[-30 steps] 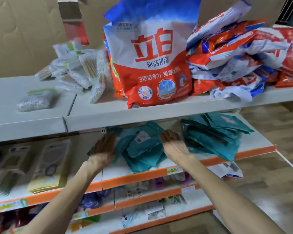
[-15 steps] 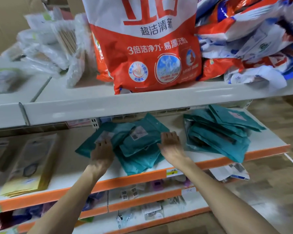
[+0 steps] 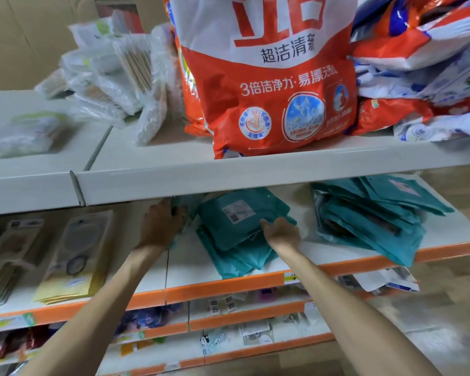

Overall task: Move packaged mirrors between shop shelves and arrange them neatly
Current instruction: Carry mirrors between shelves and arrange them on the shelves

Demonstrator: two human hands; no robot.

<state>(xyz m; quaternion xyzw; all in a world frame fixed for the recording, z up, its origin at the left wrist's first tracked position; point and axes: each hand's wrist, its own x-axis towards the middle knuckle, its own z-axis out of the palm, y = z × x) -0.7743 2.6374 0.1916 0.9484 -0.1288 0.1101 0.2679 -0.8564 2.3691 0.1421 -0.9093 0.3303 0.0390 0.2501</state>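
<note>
Overhanging the teal mirror packs [image 3: 223, 230], the upper shelf [image 3: 228, 180] and detergent bag [image 3: 269, 93] screen the left hand [image 3: 160, 226], fingers curled on a pack edge; right hand [image 3: 282, 234] fingers indeterminate.

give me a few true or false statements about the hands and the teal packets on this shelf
1. The big red detergent bag stands on the white upper shelf. True.
2. The right hand holds a packet lifted clear of the shelf. False: it rests against the right edge of the middle teal pile, which lies on the orange-edged shelf.
3. A second teal pile lies further right, touched by neither hand. True.
4. The left hand is on top of the upper shelf. False: it reaches in beneath that shelf, at the left side of the middle teal pile.
</note>
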